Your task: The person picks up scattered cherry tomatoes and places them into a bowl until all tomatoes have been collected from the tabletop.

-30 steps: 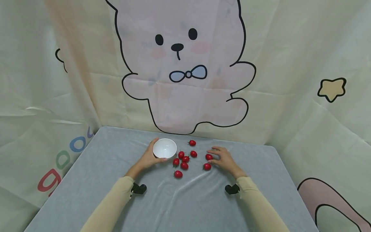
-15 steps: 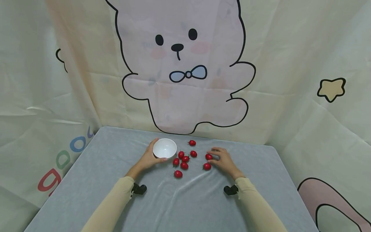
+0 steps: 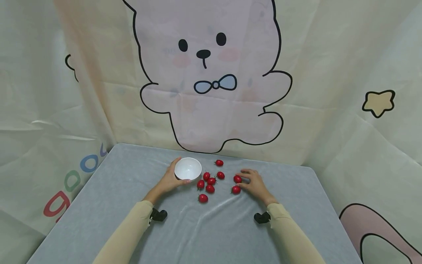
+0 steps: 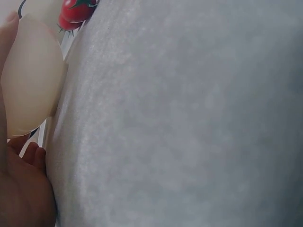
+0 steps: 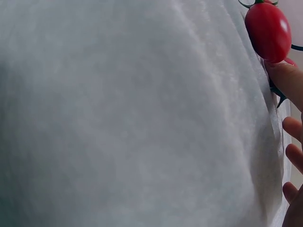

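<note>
My left hand (image 3: 169,179) holds a white bowl (image 3: 188,168), fingers round its far left side and thumb along its near side. In the left wrist view the bowl's pale outer wall (image 4: 33,78) stands beside the hand (image 4: 28,189). To the right, my right hand (image 3: 255,184) has thumb and fingertips round a red cherry tomato (image 3: 237,179). A second cherry tomato (image 3: 235,190) lies just nearer, by the thumb. The right wrist view shows the thumb (image 5: 286,80) against the nearer tomato (image 5: 268,32); the gripped one is mostly hidden behind it.
Several cherry tomatoes (image 3: 210,189) lie clustered right of the bowl, with one (image 3: 219,162) farther back and one (image 3: 203,198) nearer. A grey cloth (image 3: 211,234) covers the table. A printed curtain (image 3: 214,110) hangs at its back edge.
My right hand has shifted slightly nearer and its fingertips have come a little closer round the cherry tomato. The left hand and bowl stay put.
</note>
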{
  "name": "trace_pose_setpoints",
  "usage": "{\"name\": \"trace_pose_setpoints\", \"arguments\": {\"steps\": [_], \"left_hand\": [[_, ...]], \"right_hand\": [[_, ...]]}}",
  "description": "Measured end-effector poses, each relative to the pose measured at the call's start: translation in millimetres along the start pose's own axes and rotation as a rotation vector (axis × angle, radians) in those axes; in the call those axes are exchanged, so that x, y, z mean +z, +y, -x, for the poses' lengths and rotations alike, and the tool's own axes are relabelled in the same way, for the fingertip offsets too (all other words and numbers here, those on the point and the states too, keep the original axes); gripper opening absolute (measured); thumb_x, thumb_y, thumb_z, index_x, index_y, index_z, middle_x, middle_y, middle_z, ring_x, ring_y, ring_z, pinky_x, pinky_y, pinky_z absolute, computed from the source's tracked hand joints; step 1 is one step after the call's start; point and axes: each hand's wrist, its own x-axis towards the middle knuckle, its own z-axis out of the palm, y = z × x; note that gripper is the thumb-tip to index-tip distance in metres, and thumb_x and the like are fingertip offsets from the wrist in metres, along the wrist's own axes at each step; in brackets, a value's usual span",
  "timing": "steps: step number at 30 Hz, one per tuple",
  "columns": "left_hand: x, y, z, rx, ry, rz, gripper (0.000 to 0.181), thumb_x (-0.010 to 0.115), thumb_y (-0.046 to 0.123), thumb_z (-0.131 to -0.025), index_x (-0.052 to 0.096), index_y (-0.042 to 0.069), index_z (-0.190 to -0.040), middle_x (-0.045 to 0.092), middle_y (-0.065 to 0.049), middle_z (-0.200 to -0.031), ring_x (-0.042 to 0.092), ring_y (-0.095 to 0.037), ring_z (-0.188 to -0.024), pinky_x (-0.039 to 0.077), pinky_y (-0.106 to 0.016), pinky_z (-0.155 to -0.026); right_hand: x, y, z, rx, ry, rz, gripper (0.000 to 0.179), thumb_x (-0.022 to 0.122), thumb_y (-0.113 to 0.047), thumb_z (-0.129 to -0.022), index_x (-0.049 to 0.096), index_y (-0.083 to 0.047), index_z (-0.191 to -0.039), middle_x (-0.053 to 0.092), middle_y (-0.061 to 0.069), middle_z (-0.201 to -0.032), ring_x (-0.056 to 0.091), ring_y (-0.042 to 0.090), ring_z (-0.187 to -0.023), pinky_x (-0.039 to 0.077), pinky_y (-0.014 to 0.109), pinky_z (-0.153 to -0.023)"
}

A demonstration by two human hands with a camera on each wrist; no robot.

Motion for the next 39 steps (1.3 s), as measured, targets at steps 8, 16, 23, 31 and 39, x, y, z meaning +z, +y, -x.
{"name": "trace_pose_setpoints", "arguments": {"steps": [8,16,23,31,39], "left_hand": [[0.6,-0.2,-0.3,-0.023,-0.003,-0.011,0.111,0.084,0.043,-0.064,0.013,0.031,-0.149,0.031,-0.020,-0.144,0.040,-0.038,-0.128,0.038,-0.056,-0.103],[0.4,0.9,-0.2,-0.027,-0.002,-0.009,0.111,0.085,0.043,-0.064,0.014,0.032,-0.149,0.031,-0.019,-0.143,0.040,-0.037,-0.128,0.038,-0.056,-0.103],[0.7,1.9,-0.1,-0.026,-0.004,-0.005,0.110,0.084,0.042,-0.065,0.014,0.032,-0.149,0.031,-0.019,-0.144,0.039,-0.038,-0.129,0.038,-0.056,-0.103],[1.1,-2.3,-1.0,0.008,0.010,0.004,0.111,0.086,0.041,-0.063,0.016,0.029,-0.149,0.032,-0.020,-0.144,0.040,-0.038,-0.129,0.037,-0.056,-0.103],[1.2,-1.8,-0.8,0.008,0.011,0.009,0.109,0.085,0.040,-0.064,0.017,0.030,-0.148,0.032,-0.020,-0.143,0.039,-0.038,-0.129,0.038,-0.056,-0.103]], "right_hand": [[3.5,0.9,-0.9,0.001,0.018,0.000,0.043,0.077,-0.035,-0.075,0.069,-0.020,-0.115,0.058,0.012,-0.130,0.047,0.035,-0.122,0.034,0.058,-0.101],[1.1,-3.2,-3.3,0.006,0.022,0.007,0.044,0.078,-0.035,-0.075,0.069,-0.019,-0.115,0.058,0.012,-0.130,0.046,0.034,-0.123,0.034,0.057,-0.102],[-5.5,-10.4,-7.5,-0.017,0.031,0.009,0.044,0.078,-0.034,-0.074,0.069,-0.017,-0.114,0.058,0.015,-0.129,0.047,0.035,-0.121,0.035,0.057,-0.101],[-11.6,-16.4,-17.7,-0.015,0.026,0.041,0.041,0.077,-0.037,-0.076,0.069,-0.023,-0.114,0.057,0.010,-0.131,0.047,0.031,-0.123,0.035,0.055,-0.102],[-16.9,-31.9,-30.7,-0.033,0.015,0.034,0.041,0.076,-0.036,-0.078,0.068,-0.024,-0.117,0.056,0.010,-0.133,0.048,0.032,-0.124,0.032,0.059,-0.103]]}}
